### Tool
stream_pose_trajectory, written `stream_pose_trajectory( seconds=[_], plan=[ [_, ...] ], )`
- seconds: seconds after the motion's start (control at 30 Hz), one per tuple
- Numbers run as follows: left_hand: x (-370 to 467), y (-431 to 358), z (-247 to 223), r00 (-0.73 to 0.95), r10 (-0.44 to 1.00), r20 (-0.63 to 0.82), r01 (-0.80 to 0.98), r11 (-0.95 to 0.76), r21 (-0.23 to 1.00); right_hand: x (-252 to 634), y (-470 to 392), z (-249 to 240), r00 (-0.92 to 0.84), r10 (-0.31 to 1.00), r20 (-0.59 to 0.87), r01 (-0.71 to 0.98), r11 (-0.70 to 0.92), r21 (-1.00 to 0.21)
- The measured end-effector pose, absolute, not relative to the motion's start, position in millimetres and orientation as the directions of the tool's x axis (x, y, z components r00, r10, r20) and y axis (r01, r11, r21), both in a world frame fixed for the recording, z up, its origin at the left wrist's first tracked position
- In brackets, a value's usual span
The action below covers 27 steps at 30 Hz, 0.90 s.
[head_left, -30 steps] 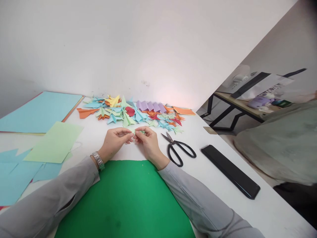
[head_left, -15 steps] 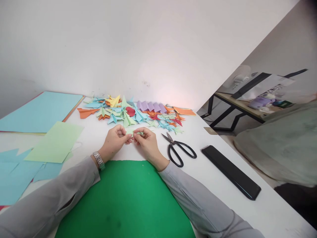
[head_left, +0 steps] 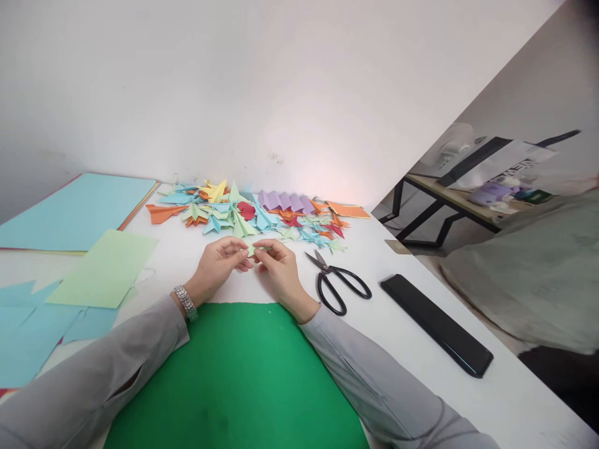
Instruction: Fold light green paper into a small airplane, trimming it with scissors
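Note:
A small piece of light green paper (head_left: pixel 251 250) is pinched between my two hands, mostly covered by the fingers. My left hand (head_left: pixel 219 265) grips its left side with thumb and fingers. On its right side, my right hand (head_left: pixel 279 268) holds it in the same way. Just behind the hands lies a heap of folded paper shapes, among them a pale green paper plane (head_left: pixel 243 223) and a purple pleated strip (head_left: pixel 286 201). Black-handled scissors (head_left: pixel 329 272) rest, blades apart, to the right of my right hand.
A green mat (head_left: pixel 238 374) lies below my wrists. Blue sheets (head_left: pixel 79 209) and a light green sheet (head_left: pixel 105 268) are at the left. A long black case (head_left: pixel 435 324) lies at the right, near the edge of the white table (head_left: pixel 397 386).
The fingers of my left hand have loosened and shifted slightly, and more of the small green paper shows between the hands. Both hands stay in nearly the same place.

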<state>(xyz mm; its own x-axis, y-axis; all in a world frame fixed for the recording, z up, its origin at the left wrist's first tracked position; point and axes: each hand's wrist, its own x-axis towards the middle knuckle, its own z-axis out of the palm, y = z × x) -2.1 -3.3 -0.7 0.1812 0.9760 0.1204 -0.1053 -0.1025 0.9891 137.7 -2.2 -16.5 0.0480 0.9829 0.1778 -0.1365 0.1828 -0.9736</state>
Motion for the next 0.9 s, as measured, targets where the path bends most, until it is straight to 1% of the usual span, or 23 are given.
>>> stream_pose_trajectory(
  seconds=[0.13,0.33,0.47,0.77,0.9],
  plan=[
    [-1.9,-4.4,0.3,0.151,0.984,0.098,-0.099,-0.083,0.992,139.1,-1.6,-17.4,0.036,0.980,0.193,-0.126,0.196,-0.972],
    [-2.3,-1.0,-5.1,0.145,0.986,0.086,-0.151,-0.064,0.987,140.3,-0.6,-19.2,-0.029,0.974,0.224,-0.099,0.220,-0.970],
    [-2.6,-1.2,-5.5,0.149,0.985,0.089,-0.157,-0.065,0.985,140.9,0.6,-21.7,-0.011,0.972,0.233,-0.094,0.231,-0.968],
    [-1.3,-3.5,-1.1,0.105,0.987,0.118,-0.058,-0.112,0.992,140.1,1.5,-20.2,0.087,0.984,0.153,-0.150,0.165,-0.975],
    [-1.2,-3.0,-1.8,0.071,0.986,0.148,-0.004,-0.148,0.989,140.3,2.4,-20.6,0.081,0.987,0.136,-0.155,0.147,-0.977]
  ],
)
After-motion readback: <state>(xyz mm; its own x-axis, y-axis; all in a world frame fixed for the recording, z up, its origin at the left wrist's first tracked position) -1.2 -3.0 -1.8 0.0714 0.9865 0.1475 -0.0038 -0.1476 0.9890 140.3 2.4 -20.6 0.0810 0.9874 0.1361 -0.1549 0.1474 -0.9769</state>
